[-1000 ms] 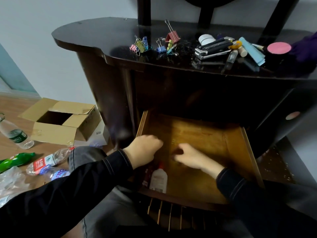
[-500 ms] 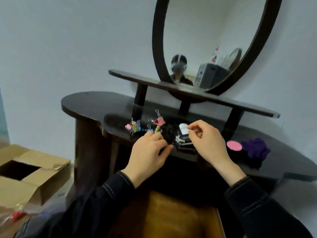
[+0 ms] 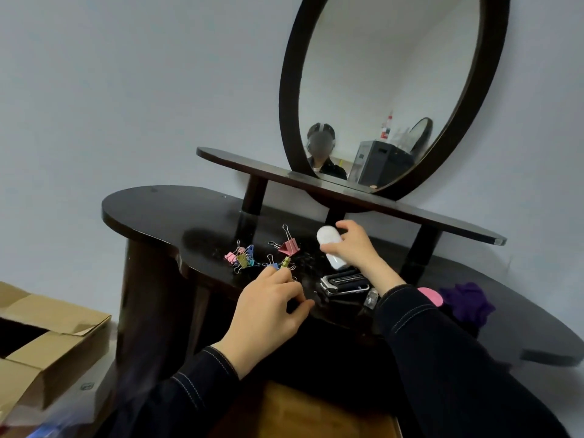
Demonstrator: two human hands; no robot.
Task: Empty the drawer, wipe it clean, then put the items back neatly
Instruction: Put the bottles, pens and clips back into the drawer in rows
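Up at the centre of the frame, the right hand point(image 3: 354, 248) holds a small white bottle point(image 3: 330, 246) above the dark dresser top point(image 3: 158, 207), its fingers curled around the bottle's lower half with the thumb across the front; the bottle tilts with its rounded end toward the upper left. Just left of it, a large pink binder clip point(image 3: 289, 246) stands on the dresser top, and further left lies a cluster of small coloured binder clips point(image 3: 241, 257), touching one another. The left hand point(image 3: 268, 314) is lower, near the middle of the frame, palm down, its fingertips reaching the nearest small clips at the dresser's front edge; the fingers are bent close together with the thumb stuck out to the right, and whether they pinch a clip cannot be told. Below the bottle, a bundle of dark, silver-trimmed items point(image 3: 344, 281) lies on the dresser top. To the right of the dark sleeve, a pink round disc point(image 3: 431, 297) shows partly, with a purple cloth point(image 3: 467, 301) beside it. At the bottom centre, the open wooden drawer point(image 3: 316, 415) shows only a bare strip of its brown floor between the two sleeves. An oval mirror point(image 3: 388, 90) fills the upper right, and an open cardboard box point(image 3: 47, 343) sits at the lower left.
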